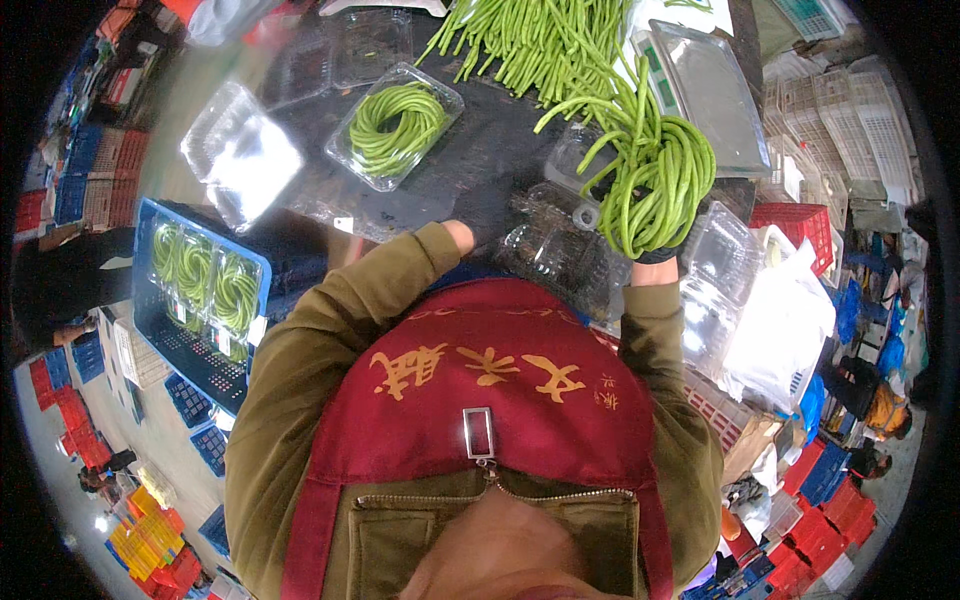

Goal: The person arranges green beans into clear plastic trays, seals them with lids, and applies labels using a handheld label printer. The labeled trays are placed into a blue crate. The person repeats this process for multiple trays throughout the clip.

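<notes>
A looped bundle of yardlong beans (pixel 660 187) is in my right hand (pixel 657 255), which wears a black glove mostly hidden under the loops. Several bean ends stick out toward the upper left. My left hand (pixel 489 216), also in a black glove, is over the dark tabletop (pixel 502 142); its fingers blend into that surface. Between my hands and my apron lie clear plastic trays (pixel 555 240). Ahead of my left hand, a clear plastic tray (pixel 336 147) holds a coiled ring of beans (pixel 397 127). A pile of loose long beans (pixel 555 45) lies at the far side.
An open clear clamshell (pixel 240 150) sits at the left. Below it, a blue crate (pixel 202 217) holds several packed bean trays. A metal-topped scale (pixel 712 97) stands at the right. Nearer me on that side are stacked clear containers (pixel 712 277) and a white plastic bag (pixel 784 315).
</notes>
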Demonstrator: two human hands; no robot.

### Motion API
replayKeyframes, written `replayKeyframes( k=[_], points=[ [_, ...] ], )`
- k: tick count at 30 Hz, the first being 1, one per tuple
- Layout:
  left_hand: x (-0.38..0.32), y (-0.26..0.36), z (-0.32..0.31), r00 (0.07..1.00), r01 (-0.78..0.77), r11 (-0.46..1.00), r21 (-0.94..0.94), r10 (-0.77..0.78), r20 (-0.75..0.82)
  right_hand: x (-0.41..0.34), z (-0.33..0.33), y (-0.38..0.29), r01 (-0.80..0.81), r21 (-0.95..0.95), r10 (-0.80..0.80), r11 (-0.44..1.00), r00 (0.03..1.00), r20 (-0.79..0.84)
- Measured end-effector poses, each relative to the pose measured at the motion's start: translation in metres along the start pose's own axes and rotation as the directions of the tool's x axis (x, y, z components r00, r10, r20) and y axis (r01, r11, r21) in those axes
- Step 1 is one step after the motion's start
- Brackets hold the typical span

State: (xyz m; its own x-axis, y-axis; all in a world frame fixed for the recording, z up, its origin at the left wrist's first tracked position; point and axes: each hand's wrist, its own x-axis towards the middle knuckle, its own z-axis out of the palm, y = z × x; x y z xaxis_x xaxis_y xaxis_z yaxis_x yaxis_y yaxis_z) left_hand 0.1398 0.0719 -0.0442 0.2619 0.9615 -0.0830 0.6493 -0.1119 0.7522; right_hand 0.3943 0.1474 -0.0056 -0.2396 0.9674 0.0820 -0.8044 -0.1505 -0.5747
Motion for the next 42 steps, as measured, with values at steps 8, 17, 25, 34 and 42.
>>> replayKeyframes(
  k=[8, 17, 25, 34, 42],
  points=[
    [-0.066, -0.038, -0.021, 0.926, 0.377, 0.896, 0.233, -0.367, -0.086, 0.007, -0.013, 0.011, -0.102, -0.312, 0.104, 0.945, 0.995, -0.012],
    [-0.050, 0.070, -0.136, 0.748, -0.384, 0.870, 0.309, 0.490, -0.448, 0.002, 0.044, 0.009, -0.131, -0.657, 0.353, 0.743, 0.910, 0.217],
    [0.009, 0.071, -0.066, 0.927, -0.327, 0.594, -0.735, 0.051, -0.371, 0.033, 0.068, 0.004, -0.113, -0.588, 0.199, 0.801, 0.976, 0.083],
    [-0.024, -0.006, 0.021, 0.975, 0.193, 0.452, -0.871, -0.184, 0.121, 0.011, 0.054, 0.042, 0.129, -0.983, 0.384, 0.127, 0.908, 0.169],
    [-0.085, -0.044, -0.005, 0.986, 0.161, 0.923, -0.351, -0.137, 0.092, -0.019, 0.039, 0.095, 0.258, -0.923, 0.323, -0.287, 0.933, 0.161]
  ],
)
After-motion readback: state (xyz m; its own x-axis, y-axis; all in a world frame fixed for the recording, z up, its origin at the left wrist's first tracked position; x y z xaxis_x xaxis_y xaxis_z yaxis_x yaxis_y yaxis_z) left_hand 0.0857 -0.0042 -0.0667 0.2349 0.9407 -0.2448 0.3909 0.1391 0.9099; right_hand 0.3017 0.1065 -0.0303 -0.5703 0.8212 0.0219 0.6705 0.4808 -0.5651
